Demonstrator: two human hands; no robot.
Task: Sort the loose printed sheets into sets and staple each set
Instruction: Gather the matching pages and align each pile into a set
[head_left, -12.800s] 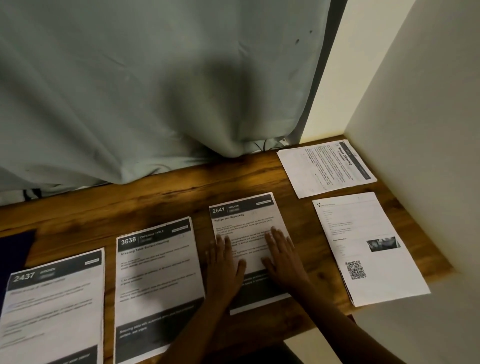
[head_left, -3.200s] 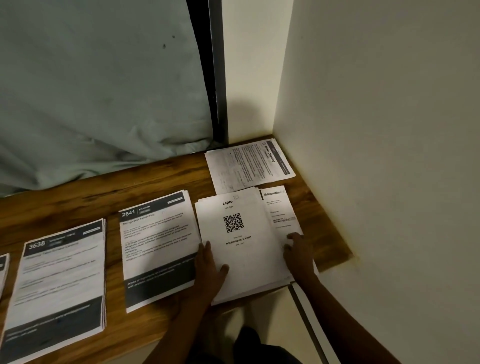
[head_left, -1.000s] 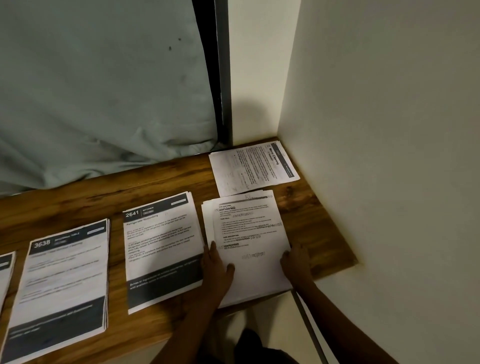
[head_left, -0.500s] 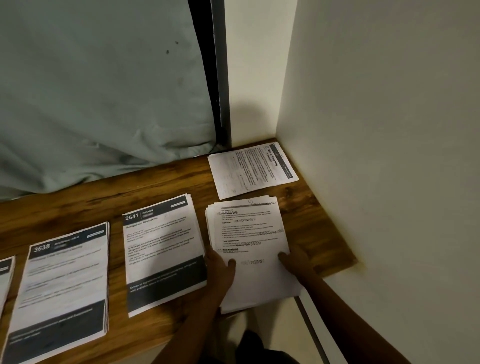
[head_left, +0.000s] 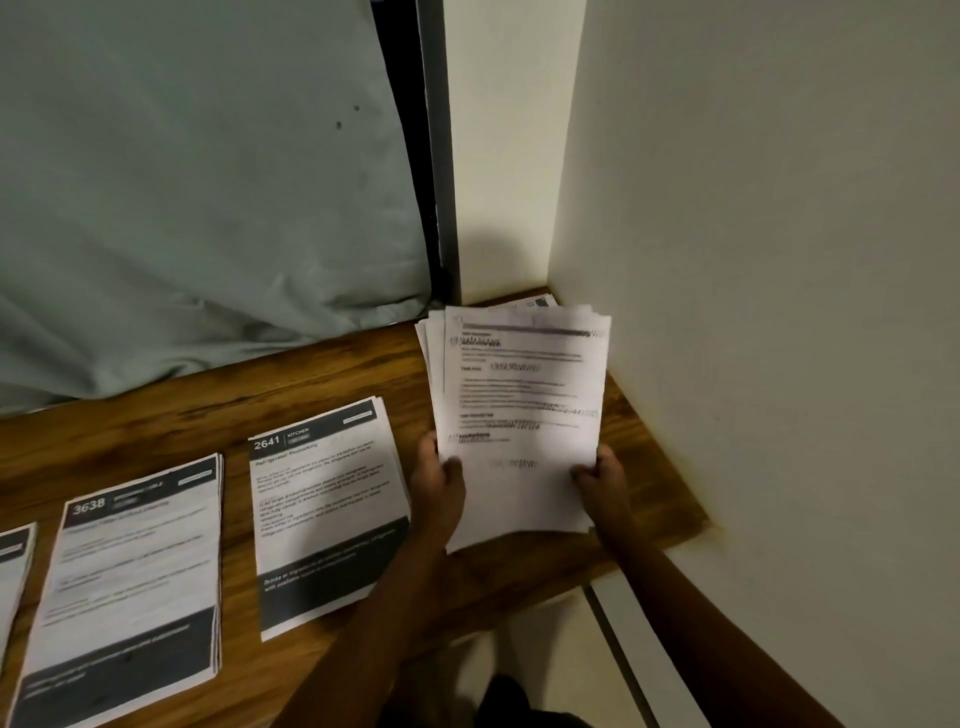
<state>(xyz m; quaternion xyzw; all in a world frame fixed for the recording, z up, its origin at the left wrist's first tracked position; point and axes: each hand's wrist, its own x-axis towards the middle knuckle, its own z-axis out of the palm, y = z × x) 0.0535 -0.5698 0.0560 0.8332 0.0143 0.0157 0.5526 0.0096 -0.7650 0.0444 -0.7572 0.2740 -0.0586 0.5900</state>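
The left hand (head_left: 439, 480) and right hand (head_left: 602, 475) pinch the lower edges of the loose stack (head_left: 519, 395), tilted up above the table (head_left: 654, 467) corner (its sheets fanned unevenly), so squaring them likely comes next.

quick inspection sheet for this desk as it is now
surface: brown wooden tabletop, fitted into a wall corner
job's things: fanned stack of white printed sheets held over the right end; white-and-black pile headed 2641 and similar pile headed 3638 lie flat; no stapler seen
clutter: nothing seen
hands: left hand and right hand grip the stack's near corners
cables: nothing seen
surroundings: grey-green fabric curtain, cream wall
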